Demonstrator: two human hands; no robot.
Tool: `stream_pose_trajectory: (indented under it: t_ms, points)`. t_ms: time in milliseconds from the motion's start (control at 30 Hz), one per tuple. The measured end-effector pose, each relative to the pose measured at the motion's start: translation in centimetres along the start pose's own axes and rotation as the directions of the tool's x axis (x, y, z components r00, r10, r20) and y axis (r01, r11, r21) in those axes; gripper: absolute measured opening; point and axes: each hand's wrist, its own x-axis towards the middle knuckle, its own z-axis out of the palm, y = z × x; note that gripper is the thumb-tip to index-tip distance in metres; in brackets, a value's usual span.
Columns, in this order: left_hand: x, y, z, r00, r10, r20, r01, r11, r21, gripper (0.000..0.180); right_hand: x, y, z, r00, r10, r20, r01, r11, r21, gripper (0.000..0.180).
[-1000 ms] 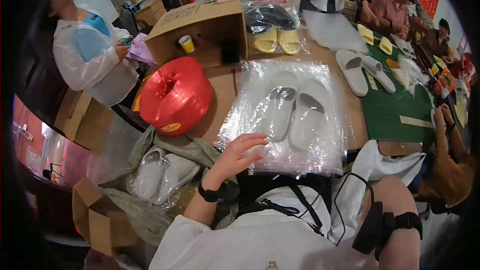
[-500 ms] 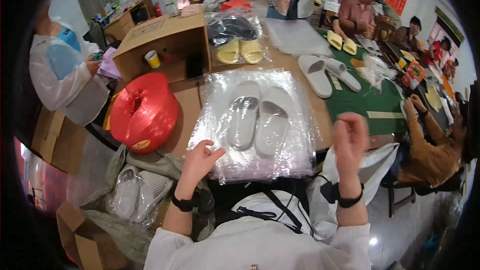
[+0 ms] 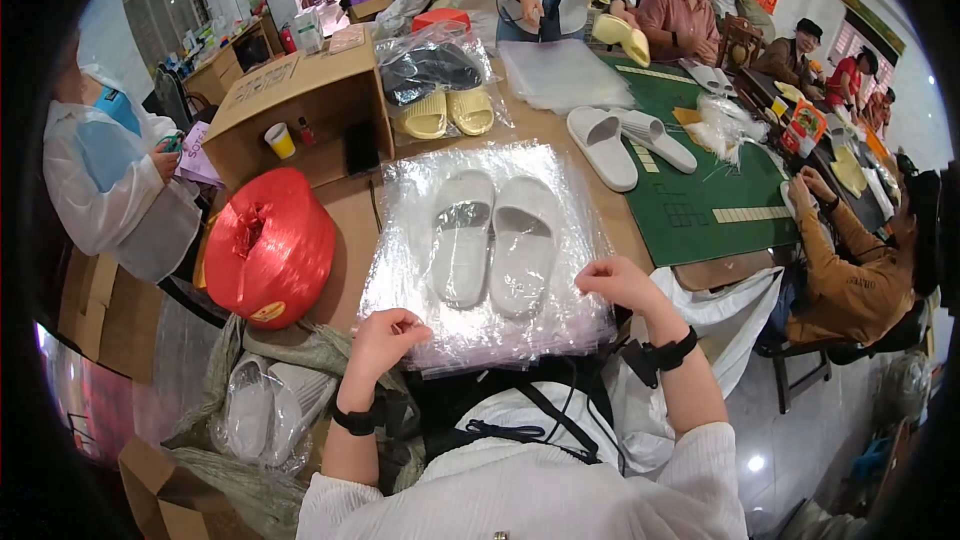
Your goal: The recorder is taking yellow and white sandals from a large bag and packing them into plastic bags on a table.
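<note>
Pair of pale-grey moulded slippers [image 3: 525, 250] inside the edges of flat transparent plastic bags [image 3: 405, 210], left hand [image 3: 383, 342] and right hand [image 3: 625, 286] at opposite sides, grips indeterminable, brown tabletop [image 3: 350, 245] strip showing leftward.

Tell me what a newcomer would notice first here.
Probably the big shiny red roll, left of the clear plastic. Next come the grey slippers at the middle of that plastic. The bright green mat on the table's right stands out too.

Pale slippers [image 3: 521, 265] (paired); side by side
</note>
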Motion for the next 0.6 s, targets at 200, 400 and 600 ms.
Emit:
stream_pose_trajectory:
  t_ms: [200,400,600]
  points:
    - [-0.7,3.3,-1.6,0.991,-0.117,-0.06,0.093,0.945,-0.313,0.018,-1.4,-3.3,-3.1,0.994,0.083,0.067,-0.1,0.94,0.327,0.016]
    - [0.1,5.2,0.8,0.944,0.082,-0.32,-0.274,0.734,-0.621,0.001,-1.0,-4.8,-2.0,0.954,-0.118,-0.276,0.237,0.861,0.45,0.014]
    - [0.8,3.7,1.8,0.757,0.519,-0.397,-0.583,0.811,-0.051,0.01,1.5,-0.1,-1.7,0.795,-0.385,-0.469,0.527,0.821,0.219,0.012]
